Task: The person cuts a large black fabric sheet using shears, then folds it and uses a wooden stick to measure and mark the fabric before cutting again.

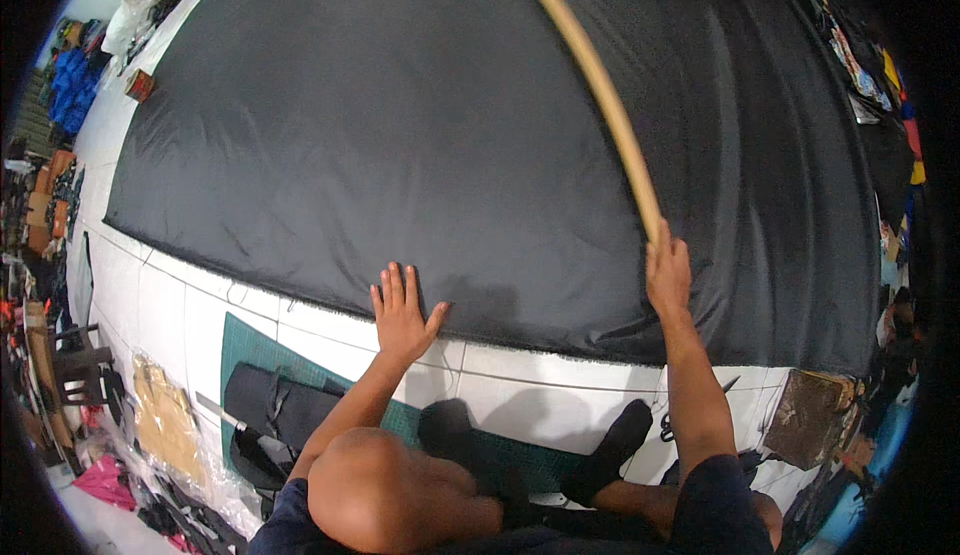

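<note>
A wide sheet of black fabric (380, 125) lies spread over white floor tiles, its frayed edge running along my side. My left hand (403, 317) rests flat on the cloth near that edge, fingers apart. In my right hand (669, 270) is the near end of a long wooden stick (600, 85), which stretches across the fabric toward the far side. Left of the stick the cloth is fairly smooth; to its right it shows long ripples. Whether the stick presses on the cloth along its whole length I cannot tell.
A green cutting mat (243, 340) lies under a folded black cloth (270, 400) by my left knee. Black-handled scissors (667, 429) lie near my right foot. A small red tin (139, 85) stands at the fabric's far left. Piled goods line both sides.
</note>
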{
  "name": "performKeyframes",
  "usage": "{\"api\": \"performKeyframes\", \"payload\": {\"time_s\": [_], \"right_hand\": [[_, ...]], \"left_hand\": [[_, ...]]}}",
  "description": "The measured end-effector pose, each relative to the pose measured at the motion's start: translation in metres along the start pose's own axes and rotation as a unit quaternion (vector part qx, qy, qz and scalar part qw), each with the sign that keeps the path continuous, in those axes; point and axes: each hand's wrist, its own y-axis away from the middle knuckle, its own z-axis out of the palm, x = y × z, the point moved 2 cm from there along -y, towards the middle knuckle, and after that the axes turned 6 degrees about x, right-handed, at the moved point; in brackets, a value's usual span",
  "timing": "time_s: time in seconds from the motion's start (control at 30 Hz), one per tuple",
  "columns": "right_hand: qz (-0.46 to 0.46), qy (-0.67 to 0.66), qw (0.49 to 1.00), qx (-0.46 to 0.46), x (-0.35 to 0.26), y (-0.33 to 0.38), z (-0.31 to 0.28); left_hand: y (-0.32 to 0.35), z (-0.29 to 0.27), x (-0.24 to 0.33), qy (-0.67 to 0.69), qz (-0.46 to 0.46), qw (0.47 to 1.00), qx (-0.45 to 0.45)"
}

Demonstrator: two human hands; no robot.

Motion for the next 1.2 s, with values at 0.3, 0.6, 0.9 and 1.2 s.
{"api": "performKeyframes", "payload": {"time_s": [0.3, 0.6, 0.9, 1.2], "right_hand": [[-0.370, -0.019, 0.921, -0.118, -0.129, 0.031, 0.021], [-0.450, -0.090, 0.857, -0.236, -0.183, 0.088, 0.012], [-0.389, -0.070, 0.915, -0.084, -0.236, -0.017, 0.036], [-0.229, 0.046, 0.960, -0.156, -0.334, -0.122, 0.086]], "left_hand": [[0.019, -0.041, -0.124, 0.153, -0.235, 0.896, 0.344], [0.035, -0.034, -0.211, 0.184, -0.438, 0.755, 0.453], [-0.127, -0.055, -0.216, 0.154, -0.336, 0.846, 0.385], [-0.225, -0.008, -0.199, 0.003, -0.326, 0.924, 0.201]]}}
